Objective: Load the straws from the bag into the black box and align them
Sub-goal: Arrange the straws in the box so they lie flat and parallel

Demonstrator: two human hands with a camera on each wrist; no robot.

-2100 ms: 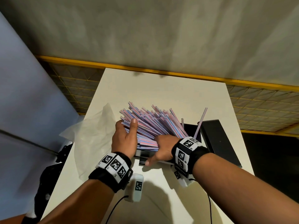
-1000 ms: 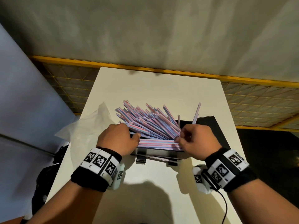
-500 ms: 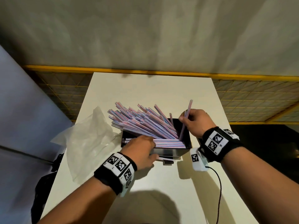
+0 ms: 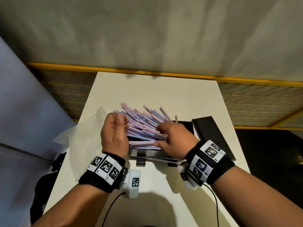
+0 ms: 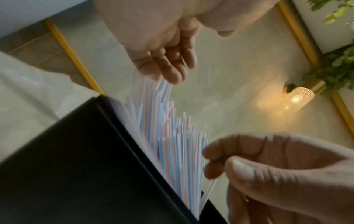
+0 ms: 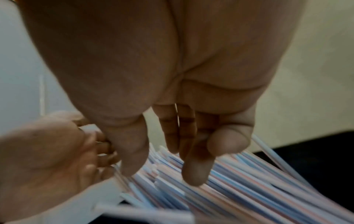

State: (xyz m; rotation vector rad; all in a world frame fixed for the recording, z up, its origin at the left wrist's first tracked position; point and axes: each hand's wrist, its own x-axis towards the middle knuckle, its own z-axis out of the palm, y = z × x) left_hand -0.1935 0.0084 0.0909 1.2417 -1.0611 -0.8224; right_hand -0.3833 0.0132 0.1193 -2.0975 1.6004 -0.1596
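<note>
A thick bundle of pink-and-blue striped straws [image 4: 145,123] lies slanted in the open black box [image 4: 147,154], its far ends fanning out over the left rim. My left hand [image 4: 121,118] is at those raised ends with its fingers curled; in the left wrist view the left hand [image 5: 218,171] pinches a thin straw [image 5: 209,190] between thumb and fingers. My right hand [image 4: 159,135] rests on the bundle near the box's right end. In the right wrist view the right hand [image 6: 166,171] has nearly straight fingers touching the straws [image 6: 239,192].
The black lid [image 4: 213,136] lies flat right of the box. The crumpled clear plastic bag [image 4: 82,141] lies at the white table's [image 4: 155,92] left edge. Cables trail from my wrist cameras toward the table's near edge.
My left hand has left the box's front wall and gone up to the straws' far-left ends. My right hand has come down from the single upright straw onto the bundle.
</note>
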